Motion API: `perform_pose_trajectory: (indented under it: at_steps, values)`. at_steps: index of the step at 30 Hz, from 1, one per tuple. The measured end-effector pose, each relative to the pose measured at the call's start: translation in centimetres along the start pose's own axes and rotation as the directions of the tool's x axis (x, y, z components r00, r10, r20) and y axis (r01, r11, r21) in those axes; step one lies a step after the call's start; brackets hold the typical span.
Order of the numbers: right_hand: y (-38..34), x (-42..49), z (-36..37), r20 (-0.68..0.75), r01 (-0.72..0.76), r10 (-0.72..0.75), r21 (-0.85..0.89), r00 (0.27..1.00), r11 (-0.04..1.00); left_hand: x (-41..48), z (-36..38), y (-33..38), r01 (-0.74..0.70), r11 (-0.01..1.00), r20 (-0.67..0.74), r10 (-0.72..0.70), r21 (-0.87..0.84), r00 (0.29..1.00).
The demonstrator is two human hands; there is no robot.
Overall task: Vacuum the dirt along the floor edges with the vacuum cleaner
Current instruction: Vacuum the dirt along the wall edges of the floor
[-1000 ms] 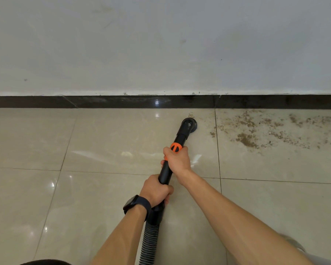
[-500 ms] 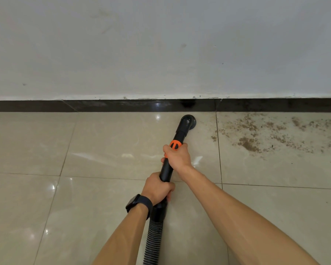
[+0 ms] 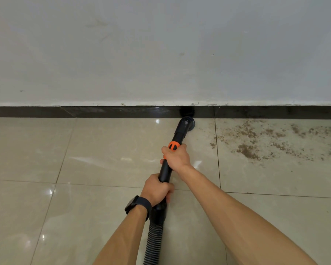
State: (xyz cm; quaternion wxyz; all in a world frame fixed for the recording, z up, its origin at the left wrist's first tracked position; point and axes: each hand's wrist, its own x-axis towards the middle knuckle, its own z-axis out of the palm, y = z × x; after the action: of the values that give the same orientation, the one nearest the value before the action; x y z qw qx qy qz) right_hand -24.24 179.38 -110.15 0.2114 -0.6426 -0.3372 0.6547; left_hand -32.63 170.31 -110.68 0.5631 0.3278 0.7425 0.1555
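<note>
Two hands clenched the wand (image 3: 165, 171): left hand (image 3: 157, 190) near the hose (image 3: 153, 241), right hand (image 3: 177, 157) at the orange collar (image 3: 174, 145). I judged it stiff and light.

glossy beige floor tiles (image 3: 103, 150) with glare spots, glossy black skirting (image 3: 122, 111), matt white painted wall (image 3: 161, 54), smooth black plastic vacuum tube (image 3: 165, 170), ribbed hose (image 3: 153, 243), gritty brown dirt (image 3: 246, 150)

We count 1 vacuum wand (image 3: 165, 171), 1 hose (image 3: 153, 243), 1 wristwatch (image 3: 137, 206), 1 dirt patch (image 3: 246, 150) and 2 hands: left hand (image 3: 157, 188), right hand (image 3: 177, 156)
</note>
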Motion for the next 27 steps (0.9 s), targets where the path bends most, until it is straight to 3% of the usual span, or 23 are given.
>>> perform_pose_trajectory:
  at_steps: [21, 27]
  values:
    - [3.3, -3.6, -0.2, -0.132, -0.04, 0.047, 0.059, 0.99, 0.997, -2.9, 0.3, -1.4, 0.04, 0.992, 0.116, -0.054, 0.119, 0.992]
    - [5.2, -5.4, 1.6, -0.159, -0.067, 0.094, 0.163, 0.983, 0.984, -4.5, -1.0, -3.0, 0.057, 0.976, 0.086, -0.077, 0.211, 0.993]
